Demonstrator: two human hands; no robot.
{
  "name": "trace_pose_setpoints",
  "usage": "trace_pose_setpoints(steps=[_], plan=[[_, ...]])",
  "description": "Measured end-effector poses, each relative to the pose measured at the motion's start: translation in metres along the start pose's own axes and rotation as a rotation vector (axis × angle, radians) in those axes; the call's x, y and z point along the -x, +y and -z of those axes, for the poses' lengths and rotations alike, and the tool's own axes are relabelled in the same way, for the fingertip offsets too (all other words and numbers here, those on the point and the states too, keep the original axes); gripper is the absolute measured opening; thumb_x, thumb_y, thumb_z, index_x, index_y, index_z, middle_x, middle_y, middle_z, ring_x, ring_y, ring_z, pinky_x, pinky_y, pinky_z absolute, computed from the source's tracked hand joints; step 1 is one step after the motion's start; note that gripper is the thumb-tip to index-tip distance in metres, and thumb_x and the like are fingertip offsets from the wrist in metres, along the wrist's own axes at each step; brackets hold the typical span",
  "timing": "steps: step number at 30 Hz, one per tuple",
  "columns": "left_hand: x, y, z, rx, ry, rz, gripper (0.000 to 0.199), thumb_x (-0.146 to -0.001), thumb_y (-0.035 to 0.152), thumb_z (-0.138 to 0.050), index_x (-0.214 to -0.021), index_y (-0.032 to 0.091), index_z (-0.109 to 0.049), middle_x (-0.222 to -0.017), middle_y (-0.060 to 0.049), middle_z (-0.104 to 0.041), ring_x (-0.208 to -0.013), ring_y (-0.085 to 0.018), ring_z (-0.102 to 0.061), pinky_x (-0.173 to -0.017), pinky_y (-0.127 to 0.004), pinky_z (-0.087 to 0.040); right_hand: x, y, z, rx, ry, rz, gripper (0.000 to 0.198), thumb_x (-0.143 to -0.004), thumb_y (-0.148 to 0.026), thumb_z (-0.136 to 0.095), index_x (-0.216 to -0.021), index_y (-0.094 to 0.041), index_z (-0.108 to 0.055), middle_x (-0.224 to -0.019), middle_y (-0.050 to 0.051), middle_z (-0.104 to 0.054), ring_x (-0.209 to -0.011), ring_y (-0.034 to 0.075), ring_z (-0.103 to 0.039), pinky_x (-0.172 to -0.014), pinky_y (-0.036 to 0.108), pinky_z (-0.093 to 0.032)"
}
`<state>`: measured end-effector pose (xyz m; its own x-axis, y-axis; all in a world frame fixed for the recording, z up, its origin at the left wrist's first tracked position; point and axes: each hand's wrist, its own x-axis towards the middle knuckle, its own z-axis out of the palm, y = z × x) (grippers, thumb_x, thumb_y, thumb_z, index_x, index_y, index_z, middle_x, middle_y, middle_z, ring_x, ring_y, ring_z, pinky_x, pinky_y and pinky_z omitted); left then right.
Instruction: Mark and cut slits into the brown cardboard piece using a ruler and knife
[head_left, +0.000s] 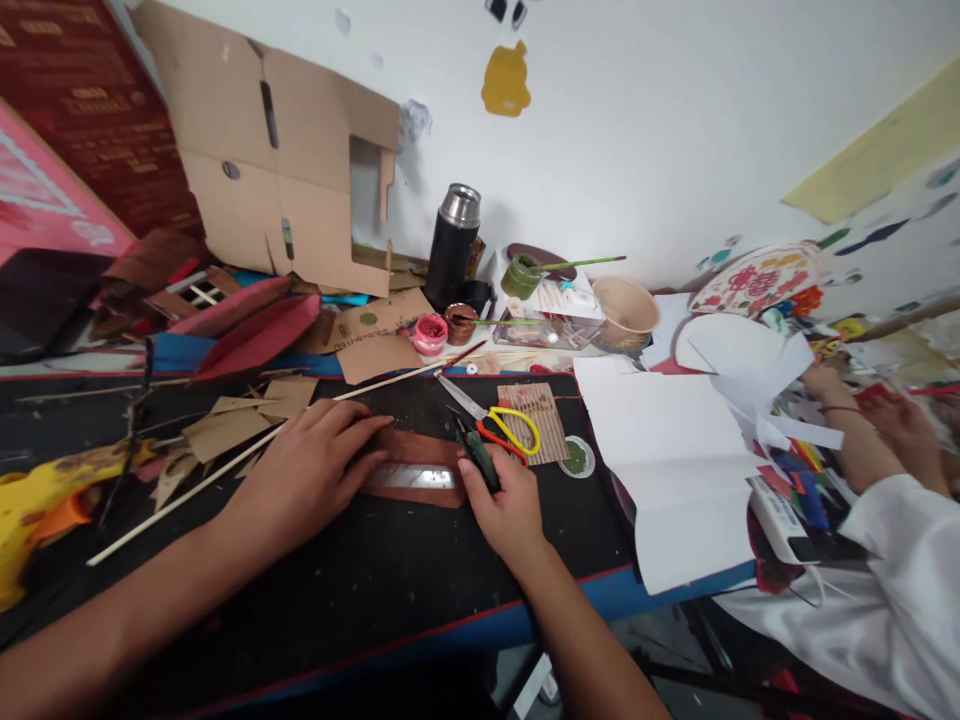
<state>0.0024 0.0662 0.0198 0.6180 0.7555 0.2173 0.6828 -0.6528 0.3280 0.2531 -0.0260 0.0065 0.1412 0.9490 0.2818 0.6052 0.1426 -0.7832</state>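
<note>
My left hand [307, 465] lies with fingers stretched out over the left end of a brown cardboard strip [427, 447], its fingertips near a clear ruler [416, 478] that lies along the strip. At the strip's right end, my right hand [506, 500] is closed round a dark green hand tool [480, 455], whose kind is partly hidden by the fingers. Its dark tip points up and away from me. Just beyond it are scissors [514, 428] with yellow and orange handles, beside a piece of corrugated cardboard [541, 425]. A long thin wooden stick [184, 490] passes by my left hand.
Cardboard scraps [232, 430] and a yellow glue gun [52, 500] lie left. A black thermos [452, 250], a pink paint jar [430, 335] and a green jar [520, 277] stand behind. White paper [667, 430] lies right, near another person's arm [855, 440].
</note>
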Motion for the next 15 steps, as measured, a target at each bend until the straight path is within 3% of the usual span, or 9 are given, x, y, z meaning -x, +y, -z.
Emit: trace_pose_setpoints(steps=[8, 12, 15], plan=[[-0.024, -0.009, -0.007, 0.191, -0.192, 0.093, 0.032, -0.092, 0.041, -0.059, -0.112, 0.02, -0.074, -0.111, -0.013, -0.07, -0.109, -0.036, -0.065, -0.101, -0.053, -0.049, -0.001, 0.001, 0.0, -0.003, 0.012, -0.008, 0.018, -0.101, -0.035, -0.061, -0.103, -0.023, -0.075, -0.091, 0.006, -0.082, -0.081, 0.023, -0.078, -0.075, 0.031, -0.058], [-0.034, -0.011, -0.005, 0.325, -0.207, 0.161, 0.017, -0.083, 0.038, -0.066, -0.093, 0.024, -0.07, -0.102, -0.009, -0.07, -0.105, -0.034, -0.065, -0.095, -0.046, -0.048, -0.001, 0.0, 0.0, -0.003, -0.023, -0.032, 0.018, -0.101, -0.035, -0.061, -0.103, -0.023, -0.075, -0.092, 0.006, -0.082, -0.082, 0.023, -0.078, -0.074, 0.03, -0.057], [-0.039, -0.015, 0.001, 0.374, -0.236, 0.189, 0.015, -0.079, 0.037, -0.07, -0.09, 0.026, -0.068, -0.093, -0.004, -0.073, -0.09, -0.028, -0.067, -0.08, -0.037, -0.049, -0.001, -0.002, 0.0, -0.007, -0.053, -0.029, 0.018, -0.102, -0.035, -0.061, -0.104, -0.023, -0.075, -0.095, 0.006, -0.082, -0.084, 0.023, -0.078, -0.074, 0.029, -0.056]])
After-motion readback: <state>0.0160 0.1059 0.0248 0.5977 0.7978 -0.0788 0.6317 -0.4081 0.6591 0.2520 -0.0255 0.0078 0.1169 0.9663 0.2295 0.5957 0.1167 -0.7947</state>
